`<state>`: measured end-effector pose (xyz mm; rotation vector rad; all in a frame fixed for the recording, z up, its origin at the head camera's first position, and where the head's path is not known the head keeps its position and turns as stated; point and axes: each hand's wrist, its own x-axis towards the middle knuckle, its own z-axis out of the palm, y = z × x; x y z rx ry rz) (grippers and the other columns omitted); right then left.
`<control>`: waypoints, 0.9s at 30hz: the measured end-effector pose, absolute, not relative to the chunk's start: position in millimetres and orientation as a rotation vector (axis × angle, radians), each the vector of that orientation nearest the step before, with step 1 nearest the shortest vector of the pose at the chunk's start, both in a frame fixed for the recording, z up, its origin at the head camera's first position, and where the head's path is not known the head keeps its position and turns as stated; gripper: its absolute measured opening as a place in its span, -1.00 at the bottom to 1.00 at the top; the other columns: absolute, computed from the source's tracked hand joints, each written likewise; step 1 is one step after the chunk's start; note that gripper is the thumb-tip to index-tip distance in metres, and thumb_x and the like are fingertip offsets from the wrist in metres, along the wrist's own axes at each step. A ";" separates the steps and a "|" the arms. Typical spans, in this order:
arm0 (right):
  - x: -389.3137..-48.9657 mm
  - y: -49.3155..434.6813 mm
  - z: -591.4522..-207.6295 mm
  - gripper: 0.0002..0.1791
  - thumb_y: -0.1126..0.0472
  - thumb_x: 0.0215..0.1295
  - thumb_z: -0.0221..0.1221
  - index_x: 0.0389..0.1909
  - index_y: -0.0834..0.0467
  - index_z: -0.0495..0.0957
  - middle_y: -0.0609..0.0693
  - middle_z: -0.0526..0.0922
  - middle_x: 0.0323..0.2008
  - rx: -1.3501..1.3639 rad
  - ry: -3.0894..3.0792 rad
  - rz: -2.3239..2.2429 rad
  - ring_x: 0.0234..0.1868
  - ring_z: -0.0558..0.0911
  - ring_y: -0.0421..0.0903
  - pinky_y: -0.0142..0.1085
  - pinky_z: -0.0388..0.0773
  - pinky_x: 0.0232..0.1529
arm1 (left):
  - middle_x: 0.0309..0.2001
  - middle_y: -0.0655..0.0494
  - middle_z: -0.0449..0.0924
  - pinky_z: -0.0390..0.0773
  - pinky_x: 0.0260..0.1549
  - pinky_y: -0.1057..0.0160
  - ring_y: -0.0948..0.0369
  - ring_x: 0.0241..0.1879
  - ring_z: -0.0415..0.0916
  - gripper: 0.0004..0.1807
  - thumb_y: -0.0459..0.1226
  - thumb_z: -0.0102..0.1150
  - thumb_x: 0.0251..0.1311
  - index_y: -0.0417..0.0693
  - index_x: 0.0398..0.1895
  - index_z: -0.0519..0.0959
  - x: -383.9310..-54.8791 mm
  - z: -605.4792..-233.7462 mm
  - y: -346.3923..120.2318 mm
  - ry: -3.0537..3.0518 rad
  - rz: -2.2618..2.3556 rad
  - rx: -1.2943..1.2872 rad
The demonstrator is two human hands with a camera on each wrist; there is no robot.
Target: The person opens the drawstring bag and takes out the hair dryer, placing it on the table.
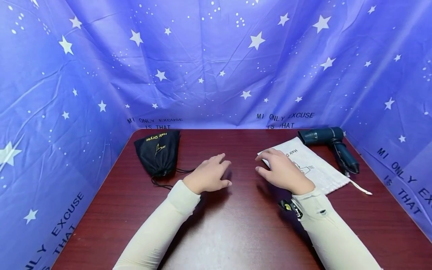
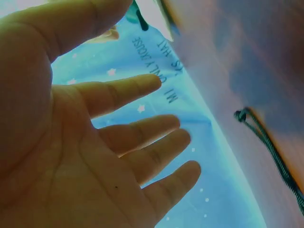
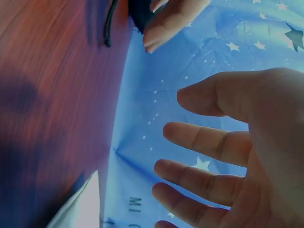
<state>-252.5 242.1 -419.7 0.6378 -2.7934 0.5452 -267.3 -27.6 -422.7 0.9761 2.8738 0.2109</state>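
Note:
My left hand hovers over the middle of the table with its fingers spread and nothing in them; its bare palm fills much of the left wrist view. To its left lies a black drawstring pouch marked "Hair Dryer", its dark cord trailing toward the hand. My right hand, also holding nothing, overlaps the near left part of a white drawstring bag in the head view. Its fingers are apart in the right wrist view. Behind the white bag, a dark teal hair dryer rests with its handle pointing toward me.
The dark red wooden table reaches back to a blue curtain with white stars, which also hangs along both sides. A white cord sticks out from the white bag toward the right edge. A black strap device sits at my right wrist.

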 end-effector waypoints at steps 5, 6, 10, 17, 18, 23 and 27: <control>-252.2 231.5 -417.4 -0.68 0.11 0.29 0.33 -0.01 0.18 0.69 0.12 0.66 0.04 0.667 -2.773 0.570 0.16 0.59 0.14 0.08 0.45 0.27 | 0.60 -0.21 0.10 0.21 0.50 -0.15 -0.12 0.61 0.06 -0.26 0.08 0.32 0.31 -0.02 0.47 0.39 -272.6 -420.5 -38.6 2.914 0.316 0.950; -251.8 229.9 -417.0 -0.67 0.12 0.29 0.34 -0.01 0.19 0.69 0.12 0.66 0.03 0.670 -2.772 0.578 0.15 0.60 0.14 0.08 0.45 0.27 | 0.60 -0.21 0.11 0.20 0.51 -0.16 -0.12 0.61 0.05 -0.26 0.08 0.32 0.31 -0.02 0.47 0.40 -273.4 -420.2 -40.6 2.919 0.332 0.947; -251.2 225.3 -415.4 -0.67 0.13 0.29 0.34 -0.01 0.22 0.69 0.12 0.66 0.02 0.678 -2.779 0.587 0.14 0.60 0.15 0.09 0.46 0.26 | 0.59 -0.23 0.12 0.17 0.52 -0.16 -0.13 0.61 0.03 -0.25 0.07 0.32 0.32 -0.04 0.47 0.39 -275.7 -418.6 -47.2 2.927 0.375 0.942; -252.9 215.0 -413.3 -0.65 0.07 0.30 0.33 0.01 0.17 0.69 0.08 0.65 0.04 0.687 -2.807 0.575 0.15 0.60 0.10 0.05 0.47 0.26 | 0.60 -0.23 0.10 0.11 0.54 -0.17 -0.14 0.61 0.03 -0.20 0.06 0.32 0.32 -0.08 0.51 0.33 -277.5 -409.5 -55.5 2.945 0.432 0.901; -253.3 213.1 -413.3 -0.65 0.07 0.30 0.33 0.02 0.17 0.69 0.07 0.64 0.04 0.692 -2.809 0.574 0.14 0.60 0.10 0.05 0.48 0.25 | 0.60 -0.23 0.11 0.11 0.54 -0.17 -0.15 0.61 0.04 -0.20 0.06 0.32 0.31 -0.08 0.51 0.33 -277.8 -408.2 -56.5 2.952 0.440 0.895; -255.5 201.7 -415.0 -0.65 0.07 0.31 0.31 0.03 0.17 0.69 0.06 0.64 0.04 0.728 -2.812 0.563 0.13 0.60 0.09 0.05 0.49 0.23 | 0.59 -0.25 0.11 0.12 0.53 -0.18 -0.15 0.61 0.04 -0.20 0.06 0.32 0.31 -0.08 0.51 0.33 -280.5 -406.1 -62.8 2.976 0.458 0.862; -256.8 191.6 -415.8 -0.66 0.08 0.31 0.31 0.02 0.16 0.69 0.06 0.64 0.04 0.756 -2.801 0.562 0.13 0.60 0.10 0.05 0.50 0.22 | 0.60 -0.24 0.09 0.13 0.53 -0.18 -0.14 0.61 0.02 -0.21 0.07 0.31 0.32 -0.07 0.50 0.33 -283.7 -406.0 -68.4 2.987 0.466 0.824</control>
